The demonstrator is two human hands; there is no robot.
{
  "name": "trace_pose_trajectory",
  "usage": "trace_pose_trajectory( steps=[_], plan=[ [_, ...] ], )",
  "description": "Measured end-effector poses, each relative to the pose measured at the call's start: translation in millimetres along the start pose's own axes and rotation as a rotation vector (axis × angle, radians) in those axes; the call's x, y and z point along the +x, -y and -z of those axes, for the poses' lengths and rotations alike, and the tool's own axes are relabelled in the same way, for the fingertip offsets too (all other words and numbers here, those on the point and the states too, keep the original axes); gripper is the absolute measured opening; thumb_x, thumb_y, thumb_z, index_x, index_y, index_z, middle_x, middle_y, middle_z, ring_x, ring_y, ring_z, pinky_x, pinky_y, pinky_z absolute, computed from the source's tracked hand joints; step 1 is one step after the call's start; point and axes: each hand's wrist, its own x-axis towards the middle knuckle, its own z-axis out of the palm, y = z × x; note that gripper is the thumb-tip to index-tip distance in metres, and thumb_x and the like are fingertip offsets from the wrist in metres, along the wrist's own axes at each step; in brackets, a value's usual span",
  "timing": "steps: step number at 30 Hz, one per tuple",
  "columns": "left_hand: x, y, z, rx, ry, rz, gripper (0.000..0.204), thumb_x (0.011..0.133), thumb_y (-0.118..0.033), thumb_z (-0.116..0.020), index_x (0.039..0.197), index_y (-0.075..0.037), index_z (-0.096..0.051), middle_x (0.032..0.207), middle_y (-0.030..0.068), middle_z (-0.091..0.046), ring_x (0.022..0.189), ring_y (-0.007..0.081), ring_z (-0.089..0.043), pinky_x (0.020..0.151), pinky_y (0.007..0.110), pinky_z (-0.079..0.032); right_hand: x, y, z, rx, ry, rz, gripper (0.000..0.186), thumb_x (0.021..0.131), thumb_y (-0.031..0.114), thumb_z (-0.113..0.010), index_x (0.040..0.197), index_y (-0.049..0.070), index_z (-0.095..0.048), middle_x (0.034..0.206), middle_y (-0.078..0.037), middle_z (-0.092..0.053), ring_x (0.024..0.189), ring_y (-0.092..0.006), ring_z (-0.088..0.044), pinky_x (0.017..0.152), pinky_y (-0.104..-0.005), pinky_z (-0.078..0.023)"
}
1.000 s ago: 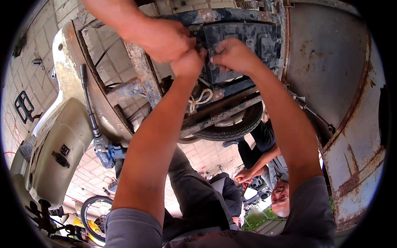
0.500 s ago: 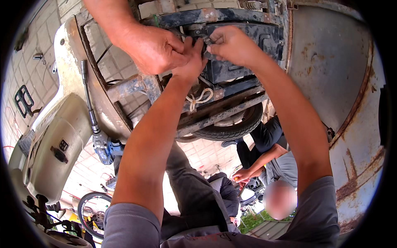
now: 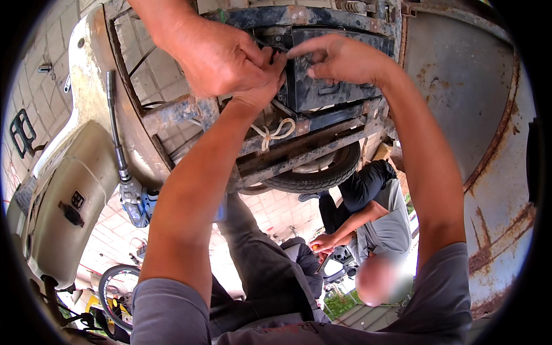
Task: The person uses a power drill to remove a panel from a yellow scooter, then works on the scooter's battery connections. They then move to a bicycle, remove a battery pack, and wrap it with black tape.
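My left hand (image 3: pixel 261 92) reaches up to the metal frame (image 3: pixel 259 18), its fingers bent close together at the edge of a black box (image 3: pixel 310 99). Another person's hand (image 3: pixel 221 63), coming from the top left, lies over part of it in a closed grip. Whatever those fingers hold is hidden. My right hand (image 3: pixel 351 60) hovers in front of the box with the index finger stretched toward my left fingertips. Its thumb stands apart from that finger, and I see nothing in its grasp. A tied white cord (image 3: pixel 277 135) hangs from the frame below.
A blue and grey power tool (image 3: pixel 135 201) with a long socket extension (image 3: pixel 115 123) leans beside a beige body panel (image 3: pixel 80 210). A tyre (image 3: pixel 316 177) sits under the frame. To the right stands a rusty metal panel (image 3: pixel 454 98). Another person (image 3: pixel 376 227) crouches beyond.
My right hand has drawn back slightly to the right and its fingers have spread from their pinch. The view has shifted a little; my left hand and the other person's stay together.
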Motion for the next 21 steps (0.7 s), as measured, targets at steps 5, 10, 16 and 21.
trace_pose_trajectory(
  steps=[5,10,16,21],
  plan=[
    [12,-14,12,-0.096,0.036,0.169,0.034,0.078,-0.017,-0.067,0.109,-0.007,-0.056,0.104,0.0148,-0.051,0.087,0.0358,-0.057,0.076,0.041,-0.048,-2,12,6,-0.098,0.077,-0.048,0.044,0.084,0.009,-0.065,0.128,0.012,-0.058,0.085,-0.006,-0.058,0.065,-0.013,-0.055,0.061,-0.0291,-0.05],
    [11,1,4,-0.277,0.005,0.288,0.026,0.079,-0.015,-0.065,0.102,-0.008,-0.056,0.098,0.0133,-0.057,0.092,0.0323,-0.057,0.081,0.04,-0.045,8,-4,1,-0.21,0.146,0.13,0.049,0.078,0.011,-0.071,0.125,0.011,-0.059,0.088,-0.013,-0.064,0.08,-0.0225,-0.062,0.071,-0.0341,-0.052],
    [-5,3,-18,-0.248,-0.35,0.316,0.032,0.079,-0.011,-0.065,0.111,-0.008,-0.06,0.098,0.0165,-0.063,0.092,0.0338,-0.06,0.08,0.041,-0.046,9,-23,-37,-0.486,-0.068,0.254,0.047,0.073,0.015,-0.076,0.116,0.005,-0.061,0.091,-0.021,-0.066,0.088,-0.037,-0.063,0.078,-0.0437,-0.051],
    [-4,5,-21,-0.379,-0.261,0.338,0.034,0.079,-0.01,-0.064,0.113,-0.009,-0.063,0.1,0.0163,-0.063,0.094,0.0333,-0.06,0.083,0.039,-0.047,17,-14,-55,-0.564,-0.267,0.333,0.04,0.073,0.018,-0.075,0.107,0.003,-0.061,0.087,-0.017,-0.066,0.083,-0.0353,-0.064,0.072,-0.0437,-0.052]
  ],
)
